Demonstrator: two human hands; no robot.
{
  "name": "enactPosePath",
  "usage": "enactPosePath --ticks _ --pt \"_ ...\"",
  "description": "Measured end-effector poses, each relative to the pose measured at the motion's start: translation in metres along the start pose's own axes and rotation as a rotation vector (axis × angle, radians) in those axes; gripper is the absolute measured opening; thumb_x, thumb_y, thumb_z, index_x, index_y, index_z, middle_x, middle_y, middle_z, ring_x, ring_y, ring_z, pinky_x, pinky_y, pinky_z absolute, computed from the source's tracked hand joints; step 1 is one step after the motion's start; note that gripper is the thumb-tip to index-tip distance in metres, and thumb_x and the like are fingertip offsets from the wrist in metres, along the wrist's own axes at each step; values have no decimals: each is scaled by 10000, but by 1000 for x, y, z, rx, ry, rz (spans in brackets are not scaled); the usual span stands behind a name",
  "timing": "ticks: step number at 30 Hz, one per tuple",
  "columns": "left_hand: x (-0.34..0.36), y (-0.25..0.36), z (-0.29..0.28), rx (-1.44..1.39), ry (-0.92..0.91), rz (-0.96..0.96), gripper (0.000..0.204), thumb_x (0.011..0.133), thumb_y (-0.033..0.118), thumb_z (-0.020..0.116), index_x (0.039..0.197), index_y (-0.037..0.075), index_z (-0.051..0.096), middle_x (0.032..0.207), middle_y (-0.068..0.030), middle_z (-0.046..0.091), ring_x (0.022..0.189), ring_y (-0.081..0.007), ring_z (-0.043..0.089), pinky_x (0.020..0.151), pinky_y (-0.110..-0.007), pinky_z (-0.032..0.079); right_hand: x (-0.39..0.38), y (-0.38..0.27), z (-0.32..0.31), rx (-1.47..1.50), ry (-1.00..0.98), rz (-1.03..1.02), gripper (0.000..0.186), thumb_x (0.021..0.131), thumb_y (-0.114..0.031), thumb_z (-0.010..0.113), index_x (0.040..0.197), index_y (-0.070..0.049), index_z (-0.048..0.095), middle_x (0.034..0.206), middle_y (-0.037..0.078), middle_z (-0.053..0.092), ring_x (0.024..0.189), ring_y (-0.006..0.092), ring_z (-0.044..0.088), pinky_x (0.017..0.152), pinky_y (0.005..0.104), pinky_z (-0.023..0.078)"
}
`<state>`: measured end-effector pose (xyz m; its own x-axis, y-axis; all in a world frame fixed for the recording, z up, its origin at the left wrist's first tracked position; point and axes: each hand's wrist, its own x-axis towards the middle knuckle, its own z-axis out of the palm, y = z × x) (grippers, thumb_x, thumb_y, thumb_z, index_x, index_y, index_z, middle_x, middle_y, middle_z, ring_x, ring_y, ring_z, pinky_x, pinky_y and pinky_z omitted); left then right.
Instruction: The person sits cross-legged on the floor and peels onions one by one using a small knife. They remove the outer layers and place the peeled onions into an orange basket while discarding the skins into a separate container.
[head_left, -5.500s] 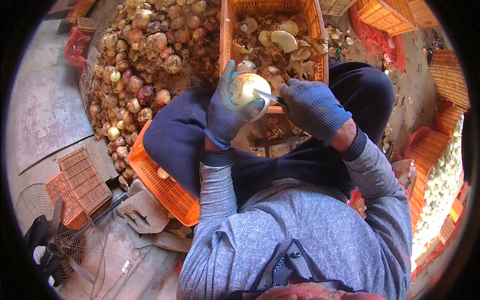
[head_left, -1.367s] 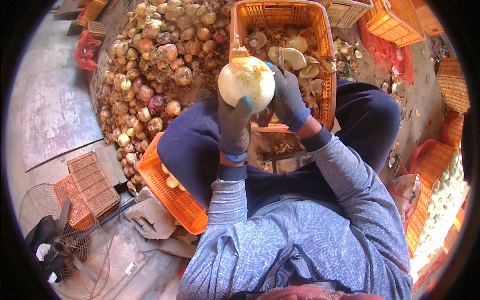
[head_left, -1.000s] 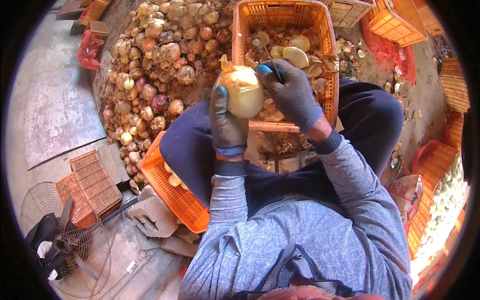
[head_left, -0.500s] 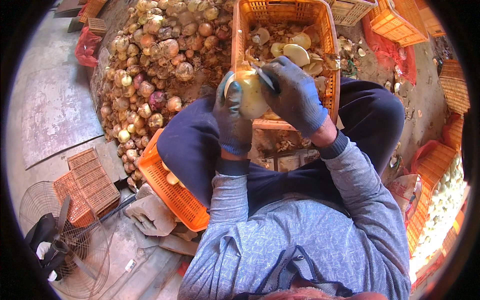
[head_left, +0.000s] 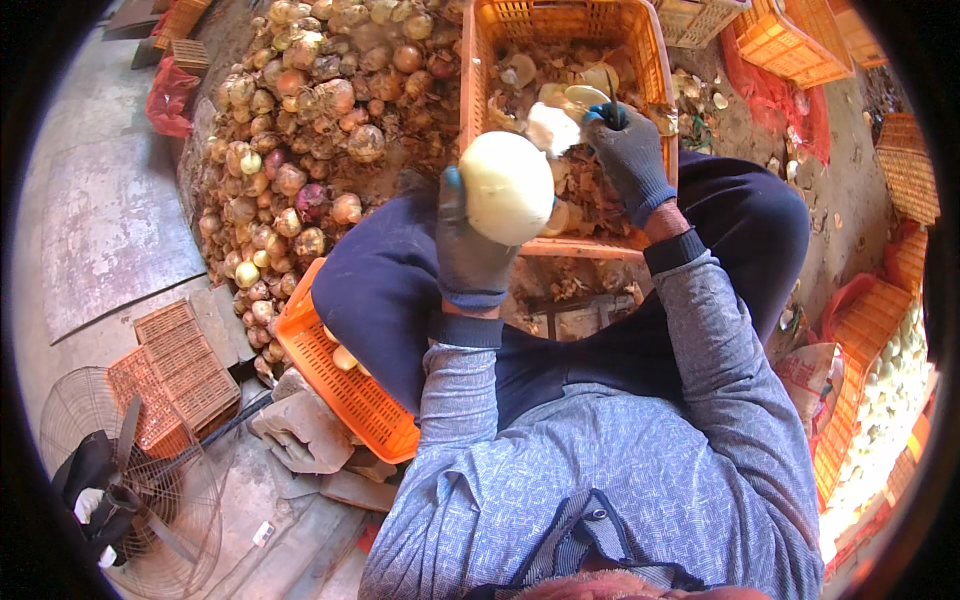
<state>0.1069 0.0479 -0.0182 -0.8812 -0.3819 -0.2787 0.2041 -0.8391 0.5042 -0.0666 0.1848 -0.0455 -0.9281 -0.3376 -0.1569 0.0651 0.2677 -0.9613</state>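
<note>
A peeled, pale onion [head_left: 507, 188] sits in my gloved left hand [head_left: 470, 258], whose fingers are closed round its lower left side. To the right, my gloved right hand [head_left: 634, 158] is closed on a small knife [head_left: 614, 88], its dark, thin shape pointing away from me. Both hands are over the near part of an orange plastic crate [head_left: 470, 75] between my legs. Dry skins and pale onion scraps lie in the crate. A bright white piece of onion peel [head_left: 553, 130] shows between the onion and my right hand; whether it touches anything is unclear.
A large heap of unpeeled onions [head_left: 290, 180] spreads along the left. Beside my left leg stands another orange crate [head_left: 350, 400] with a few peeled onions. A wire-caged fan [head_left: 130, 480] is at lower left. Crates full of pale onions [head_left: 890, 400] line the right.
My right hand with the knife has moved right, away from the onion. The onion now shows smooth and pale in my left hand, and a white peel piece has appeared over the crate.
</note>
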Motion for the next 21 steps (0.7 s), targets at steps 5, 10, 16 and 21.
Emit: enactPosePath --ticks 5,10,16,21 --pt "3 12 -6 -391 -175 -131 770 1058 583 557 1567 22 413 1404 -253 586 1207 -374 672 1035 -545 569 21 41 -18 -45 -87 63 282 988 -250 704 1023 18 785 859 92 786 746 165 710 657 361 555" --pt "1 18 -13 -615 -236 -229 815 1067 597 518 1591 -9 364 1421 -291 532 1142 -427 677 982 -553 579 0 0 -20 -189 -413 3 335 1046 -202 622 1265 22 742 1017 103 783 872 127 707 751 327 580" --pt "1 15 -15 -594 -264 -204 783 1092 601 442 1578 -9 379 1386 -269 577 1088 -396 687 902 -524 590 -36 -70 -32 -191 -600 -190 303 1049 -208 640 1230 2 761 961 97 780 800 136 692 741 309 578" --pt "0 13 -2 -503 -200 -134 718 1107 573 416 1537 -2 421 1375 -260 593 1096 -371 687 912 -516 590 -66 -65 -41 33 -721 97 311 1043 -235 645 1158 29 764 907 93 765 764 154 696 740 331 591"
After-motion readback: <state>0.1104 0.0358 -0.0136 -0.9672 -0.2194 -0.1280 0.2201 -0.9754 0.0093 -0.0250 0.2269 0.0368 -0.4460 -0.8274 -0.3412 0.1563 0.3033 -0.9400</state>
